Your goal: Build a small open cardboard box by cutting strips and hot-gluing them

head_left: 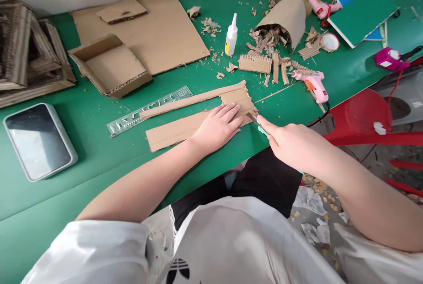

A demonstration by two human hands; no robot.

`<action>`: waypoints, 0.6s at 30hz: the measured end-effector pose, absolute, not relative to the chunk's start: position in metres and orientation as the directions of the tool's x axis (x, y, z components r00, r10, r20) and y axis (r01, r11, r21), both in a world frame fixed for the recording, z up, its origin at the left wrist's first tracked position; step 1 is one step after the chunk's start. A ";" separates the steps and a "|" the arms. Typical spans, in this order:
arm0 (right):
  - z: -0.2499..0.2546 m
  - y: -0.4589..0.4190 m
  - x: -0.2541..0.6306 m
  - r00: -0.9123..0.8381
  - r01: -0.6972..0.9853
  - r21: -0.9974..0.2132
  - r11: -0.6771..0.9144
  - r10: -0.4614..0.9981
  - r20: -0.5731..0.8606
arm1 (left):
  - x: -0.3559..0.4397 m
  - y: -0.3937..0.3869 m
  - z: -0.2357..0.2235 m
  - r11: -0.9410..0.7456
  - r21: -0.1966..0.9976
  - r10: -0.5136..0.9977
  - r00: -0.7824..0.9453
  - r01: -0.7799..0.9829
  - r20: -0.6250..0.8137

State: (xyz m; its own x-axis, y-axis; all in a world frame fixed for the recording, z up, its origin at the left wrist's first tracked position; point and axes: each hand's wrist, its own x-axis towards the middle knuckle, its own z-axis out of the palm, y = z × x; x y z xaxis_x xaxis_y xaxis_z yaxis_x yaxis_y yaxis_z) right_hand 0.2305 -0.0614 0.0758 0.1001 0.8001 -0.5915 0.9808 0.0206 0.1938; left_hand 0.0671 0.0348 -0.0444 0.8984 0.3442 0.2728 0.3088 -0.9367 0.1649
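A flat piece of brown cardboard (pixel 175 130) with a notched shape lies near the table's front edge. My left hand (pixel 220 126) rests on it, fingers spread flat. In my right hand (pixel 287 143) is a utility knife (pixel 261 128) with a pale green handle, gripped with the index finger along its top. Its blade meets the right end of the cardboard, close to my left fingertips. Behind, a long narrow cardboard arm (pixel 194 99) overlaps a clear plastic stencil ruler (pixel 120 126); whether it is joined to the flat piece I cannot tell.
At left lie a phone (pixel 39 138), a shallow cardboard box (pixel 115 63) and stacked cardboard frames (pixel 20 54). A white glue bottle (pixel 231 39) stands at the back. Cardboard scraps (pixel 256 63) and a pink glue gun (pixel 312 84) are on the right, beside a red stool (pixel 360 112).
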 end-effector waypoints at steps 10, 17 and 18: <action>0.080 -0.049 0.214 0.069 0.981 0.183 0.065 0.766 -0.639 | 0.068 0.035 -0.048 -0.922 0.221 0.371 0.887 0.317 0.275; 0.090 -0.046 0.224 0.115 0.990 0.137 -0.032 0.747 -0.655 | 0.069 0.035 -0.049 -0.931 0.176 0.360 0.881 0.319 0.306; 0.092 -0.045 0.225 0.118 0.991 0.120 -0.051 0.740 -0.662 | 0.069 0.035 -0.049 -0.930 0.177 0.362 0.881 0.321 0.305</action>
State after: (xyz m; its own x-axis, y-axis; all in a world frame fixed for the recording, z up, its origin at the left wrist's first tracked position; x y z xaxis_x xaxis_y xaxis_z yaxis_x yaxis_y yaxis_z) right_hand 0.2251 -0.0453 0.0915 0.1181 0.7402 -0.6619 0.9915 -0.0508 0.1201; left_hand 0.0693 0.0349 -0.0486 0.8809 0.3618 0.3052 0.3209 -0.9305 0.1766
